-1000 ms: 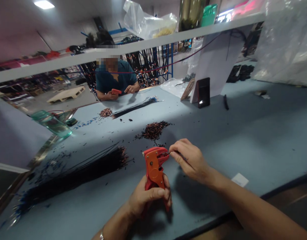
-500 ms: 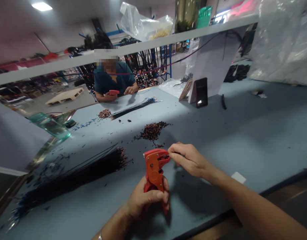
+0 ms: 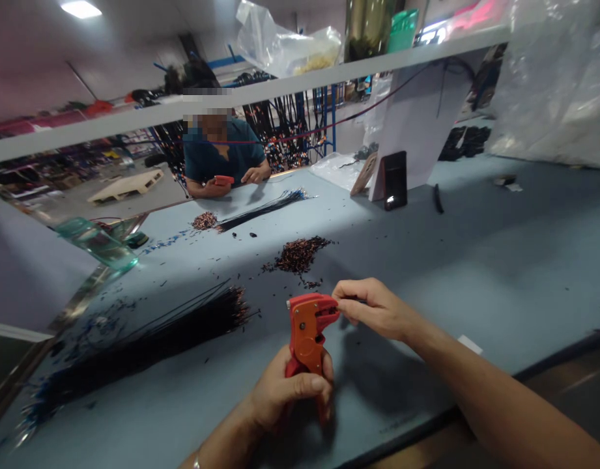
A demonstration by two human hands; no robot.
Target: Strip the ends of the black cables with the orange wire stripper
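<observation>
My left hand [image 3: 286, 391] is wrapped round the handles of an orange-red wire stripper [image 3: 308, 329], held upright over the blue table [image 3: 475, 260]. My right hand [image 3: 372, 307] pinches a thin black wire and holds its end at the stripper's jaws. A long bundle of black wires [image 3: 148, 342] lies on the table to the left of my hands. A small heap of stripped bits [image 3: 300, 254] lies just beyond the stripper.
Across the table a person in a dark teal shirt [image 3: 221, 159] holds a red tool beside another wire bundle [image 3: 263, 208] and heap. A green-tinted clear container [image 3: 99, 242] sits at the left. A phone [image 3: 394, 180] stands against a white card. A white label [image 3: 470, 344] lies near my right forearm.
The stripper and both hands have shifted slightly right. My right hand has kept the wire end at the jaws.
</observation>
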